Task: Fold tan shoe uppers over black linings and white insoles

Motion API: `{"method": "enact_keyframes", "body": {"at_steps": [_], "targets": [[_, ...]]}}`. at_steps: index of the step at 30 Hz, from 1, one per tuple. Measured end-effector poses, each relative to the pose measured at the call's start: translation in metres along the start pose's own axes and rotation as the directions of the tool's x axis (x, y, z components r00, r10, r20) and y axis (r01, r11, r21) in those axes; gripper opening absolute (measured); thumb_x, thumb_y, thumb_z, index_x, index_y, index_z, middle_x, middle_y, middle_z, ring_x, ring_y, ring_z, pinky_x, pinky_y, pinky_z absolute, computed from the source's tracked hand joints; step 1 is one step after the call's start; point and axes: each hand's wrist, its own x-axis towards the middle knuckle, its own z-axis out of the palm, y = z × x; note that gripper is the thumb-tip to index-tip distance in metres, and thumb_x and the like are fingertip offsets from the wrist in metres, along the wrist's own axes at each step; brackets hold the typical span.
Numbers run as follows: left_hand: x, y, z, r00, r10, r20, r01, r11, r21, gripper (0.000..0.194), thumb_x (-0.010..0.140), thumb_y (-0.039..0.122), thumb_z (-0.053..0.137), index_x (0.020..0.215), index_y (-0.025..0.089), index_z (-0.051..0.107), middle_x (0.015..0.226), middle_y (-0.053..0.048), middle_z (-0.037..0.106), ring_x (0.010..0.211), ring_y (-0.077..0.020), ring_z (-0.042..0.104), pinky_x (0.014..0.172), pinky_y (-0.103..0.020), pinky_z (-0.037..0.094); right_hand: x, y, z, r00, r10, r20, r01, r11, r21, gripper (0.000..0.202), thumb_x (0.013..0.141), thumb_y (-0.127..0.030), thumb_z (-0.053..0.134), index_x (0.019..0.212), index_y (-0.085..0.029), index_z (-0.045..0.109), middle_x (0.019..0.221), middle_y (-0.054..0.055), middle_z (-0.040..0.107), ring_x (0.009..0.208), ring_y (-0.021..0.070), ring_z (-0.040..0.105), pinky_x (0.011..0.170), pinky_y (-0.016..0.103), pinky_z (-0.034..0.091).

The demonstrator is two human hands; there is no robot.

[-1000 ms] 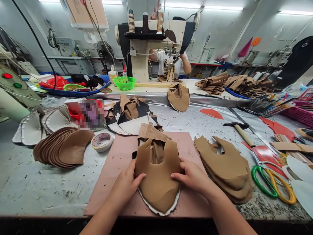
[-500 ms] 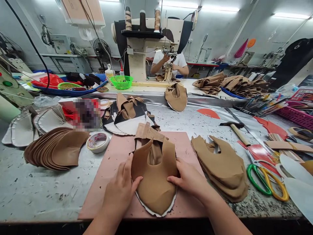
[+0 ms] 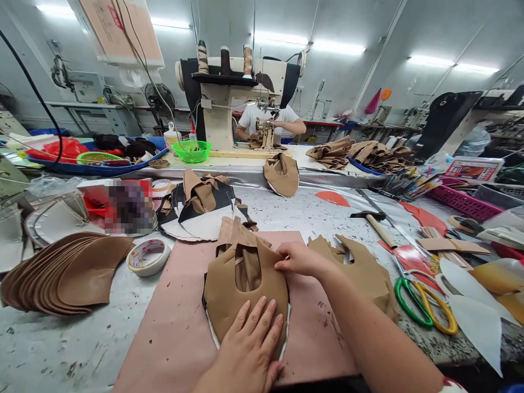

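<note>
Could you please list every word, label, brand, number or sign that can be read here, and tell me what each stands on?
No text can be read with certainty.
Tape roll: reddish print inside its core, too small and blurred.
Hanging pinkish package: a red label, too blurred.
Red-edged card or box behind the magenta basket: print too small.

the single head-worn camera was set above the near edge of the workbench (image 3: 53,349), facing forward and down. the left hand (image 3: 251,338), the right hand (image 3: 301,259) and the brown piece (image 3: 268,283) lay at close range, in the near centre of its wide view. the sewing machine (image 3: 216,125) stood farther off; strip lights (image 3: 279,38) showed beyond it.
</note>
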Motion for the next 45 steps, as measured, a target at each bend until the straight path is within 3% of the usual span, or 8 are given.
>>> {"method": "enact_keyframes", "body": {"at_steps": [8, 14, 17, 22, 26, 31, 35, 45], "targets": [[0.034, 0.007, -0.022, 0.998, -0.053, 0.038, 0.054, 0.998, -0.021, 0.051, 0.083, 0.054, 0.049, 0.110, 0.012, 0.060, 0.136, -0.023, 0.042, 0.126, -0.0390, 0.037, 0.099, -0.052, 0.033, 0.013, 0.006, 0.008, 1.000, 0.005, -0.024, -0.006, 0.999, -0.049, 0.023, 0.063, -0.016, 0.072, 0.050, -0.016, 0.053, 0.080, 0.000, 0.059, 0.067, 0.0123, 0.052, 0.057, 0.023, 0.035], [0.063, 0.007, -0.011, 0.985, -0.167, -0.034, 0.168, 0.986, 0.022, 0.074, 0.084, 0.053, 0.046, 0.136, 0.002, 0.033, 0.141, -0.026, 0.033, 0.123, -0.0381, 0.039, 0.094, -0.052, 0.038, 0.008, 0.002, 0.016, 0.995, 0.045, -0.094, -0.057, 0.990, -0.131, 0.007, 0.066, -0.016, 0.069, 0.070, -0.017, 0.063, 0.088, 0.005, 0.057, 0.076, 0.0174, 0.052, 0.063, 0.026, 0.038], [0.057, 0.001, -0.007, 0.990, -0.137, 0.012, 0.137, 0.990, -0.037, 0.079, 0.085, 0.059, 0.037, 0.138, 0.002, 0.028, 0.145, -0.025, 0.023, 0.135, -0.0362, 0.019, 0.106, -0.051, 0.022, -0.003, -0.007, 0.022, 0.981, -0.107, -0.159, 0.076, 0.979, -0.190, 0.020, 0.070, -0.006, 0.056, 0.082, -0.018, 0.065, 0.094, 0.007, 0.059, 0.088, 0.0202, 0.052, 0.075, 0.029, 0.040], [0.022, 0.001, -0.013, 0.997, 0.045, 0.069, -0.040, 0.997, -0.063, 0.081, 0.083, 0.062, 0.039, 0.139, 0.006, 0.028, 0.146, -0.023, 0.023, 0.134, -0.0357, 0.021, 0.109, -0.046, 0.019, -0.019, -0.023, 0.025, 0.941, -0.334, -0.047, 0.323, 0.933, -0.162, 0.035, 0.065, -0.002, 0.047, 0.089, -0.019, 0.065, 0.091, 0.004, 0.066, 0.084, 0.0180, 0.057, 0.073, 0.025, 0.042], [0.009, 0.008, -0.020, 0.982, 0.183, 0.052, -0.182, 0.983, -0.027, 0.064, 0.085, 0.060, 0.040, 0.122, 0.009, 0.053, 0.135, -0.021, 0.045, 0.126, -0.0344, 0.039, 0.103, -0.043, 0.030, -0.020, -0.019, 0.021, 0.968, -0.250, 0.021, 0.251, 0.959, -0.128, 0.035, 0.067, -0.004, 0.042, 0.086, -0.020, 0.068, 0.083, 0.003, 0.070, 0.076, 0.0180, 0.060, 0.063, 0.024, 0.041], [0.025, 0.009, -0.014, 0.994, 0.066, -0.092, -0.063, 0.997, 0.035, 0.019, 0.088, 0.018, 0.044, 0.093, 0.015, 0.062, 0.089, -0.007, 0.067, 0.079, -0.0202, 0.061, 0.076, -0.033, 0.046, -0.005, -0.004, 0.027, 0.969, -0.246, -0.026, 0.245, 0.969, -0.018, 0.046, 0.073, -0.006, 0.040, 0.108, -0.022, 0.067, 0.105, 0.003, 0.069, 0.096, 0.0189, 0.062, 0.082, 0.028, 0.045], [0.028, 0.001, -0.002, 0.970, 0.070, -0.233, -0.043, 0.992, 0.120, 0.047, 0.091, 0.031, 0.038, 0.134, 0.011, 0.039, 0.132, -0.015, 0.050, 0.116, -0.0260, 0.049, 0.096, -0.038, 0.035, 0.004, 0.001, 0.035, 0.969, -0.247, -0.020, 0.246, 0.968, -0.043, 0.047, 0.075, -0.005, 0.041, 0.110, -0.022, 0.066, 0.108, 0.005, 0.067, 0.099, 0.0186, 0.060, 0.087, 0.029, 0.045], [0.031, -0.003, -0.013, 0.999, -0.039, 0.019, 0.038, 0.999, 0.030, 0.060, 0.092, 0.044, 0.030, 0.137, 0.005, 0.033, 0.143, -0.020, 0.030, 0.133, -0.0297, 0.026, 0.108, -0.042, 0.024, 0.001, 0.011, 0.037, 0.971, -0.188, -0.148, 0.179, 0.981, -0.072, 0.041, 0.080, -0.005, 0.042, 0.110, -0.019, 0.066, 0.094, 0.007, 0.063, 0.088, 0.0167, 0.059, 0.081, 0.026, 0.045]]}}
